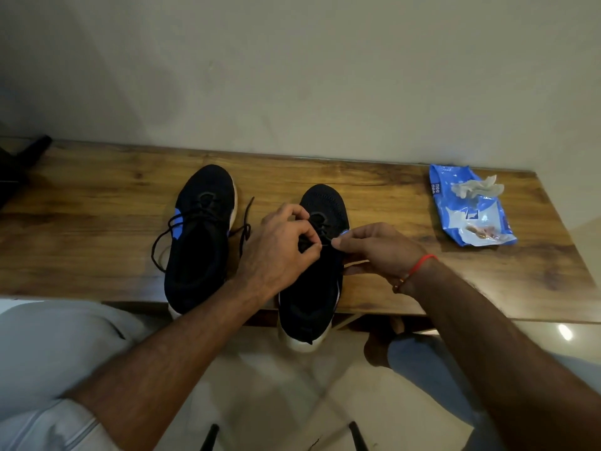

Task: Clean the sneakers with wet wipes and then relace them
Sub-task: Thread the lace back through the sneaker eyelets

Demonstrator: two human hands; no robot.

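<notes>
Head view: two black knit sneakers with white soles sit toe-away on a grainy wooden bench. Both hands work the right sneaker: left hand and right hand each pinch its thin black lace. Left sneaker lies laced, ends loose. Well right, a crinkled blue wipes pack carries a crumpled wipe.

Bare forearms, a red thread bracelet on the right wrist, pale grey trousers

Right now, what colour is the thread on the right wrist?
Red thread, with a small gold-coloured piece near its underside; the head view shows it.
</notes>
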